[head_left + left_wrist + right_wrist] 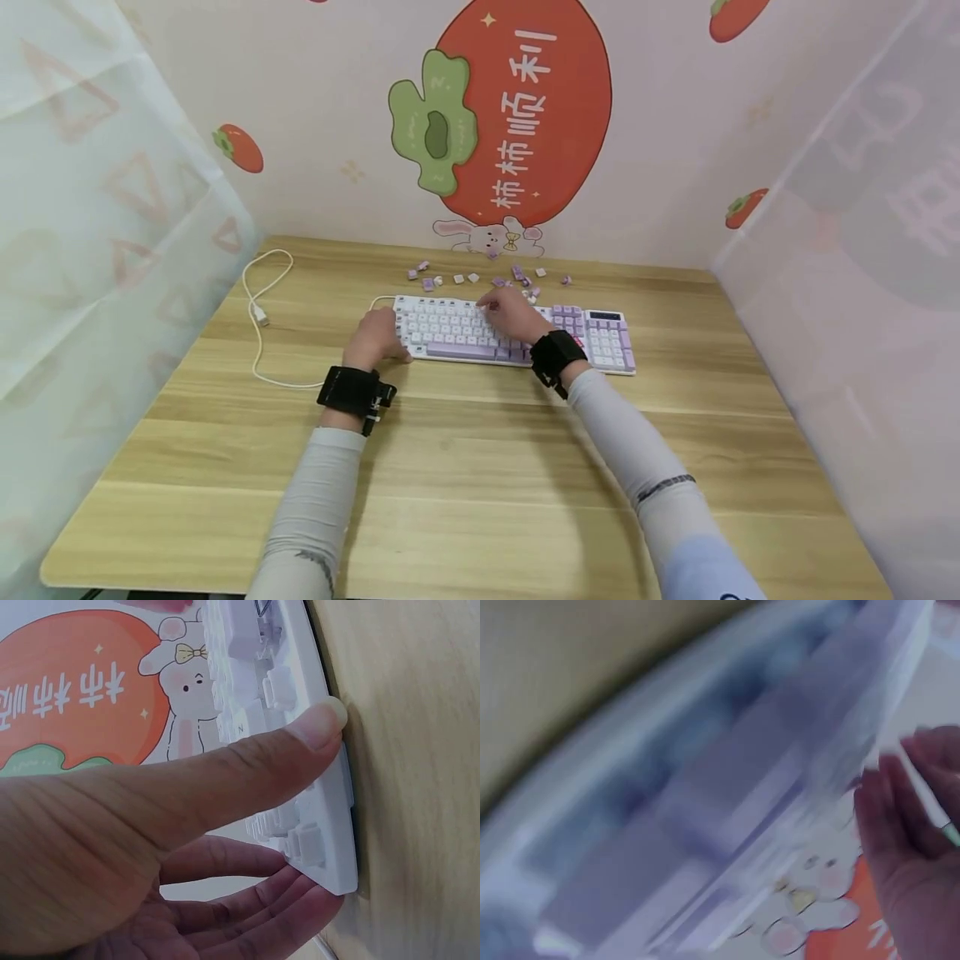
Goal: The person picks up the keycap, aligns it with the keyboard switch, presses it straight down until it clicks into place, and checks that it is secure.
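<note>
A white and purple keyboard (453, 321) lies across the table, with bare switch spots along its top row and left edge. My left hand (377, 333) grips its left end. In the left wrist view the thumb (300, 742) lies over the front edge, while the other fingers hold the left corner. Over the top row, right of the keyboard's middle, is my right hand (517, 315). Its fingertips come together around a small purple bit that looks like a keycap (855, 782), mostly hidden and blurred. Several loose purple and white keycaps (428, 284) lie behind the keyboard.
A white USB cable (258, 317) loops over the table (465, 467) to the left of the keyboard. Right behind the table stands a wall with a large persimmon print (555, 108). Pale printed sheets hang at both sides.
</note>
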